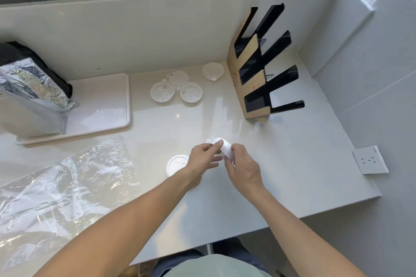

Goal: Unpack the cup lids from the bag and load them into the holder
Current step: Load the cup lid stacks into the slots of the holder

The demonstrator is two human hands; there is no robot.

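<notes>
Head view: a short stack of white cup lids (222, 148) is held just above the counter (292, 175), centre of frame. The left hand (203, 159) pinches the stack's near-left edge between thumb and curled fingers; the right hand (242, 163) is curled round its right side. Whether the stack is partly wrapped in film cannot be told; glare washes it out.

One lid (176, 164) lies flat on the counter just left of the left wrist. Four more loose lids (177, 87) are scattered in the upper middle. The holder (258, 67), cardboard with black angled slots, stands upper right, apparently unloaded. The clear bag (67, 186) is spread flat at lower left.

Handling, as judged: lids are light, thin plastic, springy, easily cracked if squeezed across the face. Nested lids tend to stick and slip sideways. The stack is best gripped by the rims from both sides, kept square, and slid edge-first into a slot.

A foil pouch (33, 87) stands on a white tray (108, 108) at left; a socket plate (370, 159) is seen at right.
</notes>
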